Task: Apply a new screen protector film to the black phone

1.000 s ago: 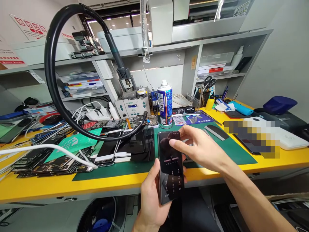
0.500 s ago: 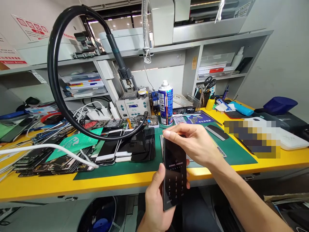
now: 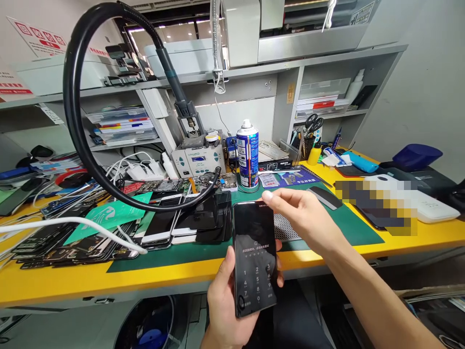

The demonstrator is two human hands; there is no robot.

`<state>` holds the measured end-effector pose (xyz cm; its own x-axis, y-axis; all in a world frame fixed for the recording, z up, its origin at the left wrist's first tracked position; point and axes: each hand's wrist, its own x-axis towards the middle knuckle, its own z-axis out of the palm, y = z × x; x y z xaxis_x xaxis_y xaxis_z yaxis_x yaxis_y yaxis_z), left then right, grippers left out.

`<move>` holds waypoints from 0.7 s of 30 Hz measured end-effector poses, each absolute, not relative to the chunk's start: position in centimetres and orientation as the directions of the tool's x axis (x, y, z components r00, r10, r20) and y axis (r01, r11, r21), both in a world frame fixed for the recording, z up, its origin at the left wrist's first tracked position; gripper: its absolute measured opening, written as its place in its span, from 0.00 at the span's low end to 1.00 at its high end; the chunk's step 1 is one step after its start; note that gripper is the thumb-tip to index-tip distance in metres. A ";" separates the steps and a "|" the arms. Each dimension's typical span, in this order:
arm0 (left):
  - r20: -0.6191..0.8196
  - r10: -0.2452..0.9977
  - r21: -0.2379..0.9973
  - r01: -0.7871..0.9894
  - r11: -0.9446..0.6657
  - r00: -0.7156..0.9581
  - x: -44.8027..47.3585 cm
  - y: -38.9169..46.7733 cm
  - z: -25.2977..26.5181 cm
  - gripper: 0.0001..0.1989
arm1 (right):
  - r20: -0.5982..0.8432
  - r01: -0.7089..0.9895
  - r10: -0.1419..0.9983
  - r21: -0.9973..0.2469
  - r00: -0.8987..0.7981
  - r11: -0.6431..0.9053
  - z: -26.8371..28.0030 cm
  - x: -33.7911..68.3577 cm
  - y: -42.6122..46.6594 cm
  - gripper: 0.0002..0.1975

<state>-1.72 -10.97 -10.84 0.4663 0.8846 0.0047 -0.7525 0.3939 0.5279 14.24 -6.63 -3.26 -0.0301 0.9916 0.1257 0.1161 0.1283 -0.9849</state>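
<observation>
A black smartphone (image 3: pixel 255 257) rests upright and slightly tilted in my left hand (image 3: pixel 230 303), thumb along its left edge and fingertips showing at the right edge. Its lit screen shows a number keypad under a line of text. At the phone's top right corner is my right hand (image 3: pixel 303 213), with thumb and forefinger pinched together; what lies between them, if anything, I cannot make out. Behind the phone, a perforated metal plate (image 3: pixel 285 228) lies on the green mat (image 3: pixel 348 225), partly hidden.
Several phones and screens (image 3: pixel 203 218) are stacked left of the mat's middle, under a looping black hose (image 3: pixel 72 97). A blue spray can (image 3: pixel 247 157) stands behind. A white cable (image 3: pixel 72 220) crosses the left side. A white device (image 3: pixel 414 198) sits at the right.
The smartphone has turned its screen more toward me and shifted slightly left. My right hand's pinched fingers have moved from its top left side to the top right corner.
</observation>
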 end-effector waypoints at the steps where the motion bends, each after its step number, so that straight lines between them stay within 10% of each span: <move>1: 0.015 0.883 0.527 -0.755 0.391 0.469 -1.7 -10.9 -10.9 0.27 | 0.107 0.092 0.993 -0.990 -0.039 0.110 -3.4 14.1 -6.8 0.22; 16: -0.151 0.898 0.452 -0.780 0.434 0.412 -1.8 -8.5 -8.6 0.25 | 0.124 0.018 0.972 -0.991 -0.202 0.130 -7.0 14.5 -9.4 0.22; 21: -0.185 0.893 0.455 -0.770 0.448 0.411 -1.7 -8.4 -8.0 0.28 | 0.157 -0.028 0.945 -0.988 -0.289 0.155 -8.3 14.1 -10.7 0.37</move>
<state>-1.68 -8.40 -8.04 0.4108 0.8927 -0.1850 -0.7696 0.4484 0.4546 14.06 -10.72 -8.33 -0.2886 0.9446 0.1565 -0.0282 0.1551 -0.9875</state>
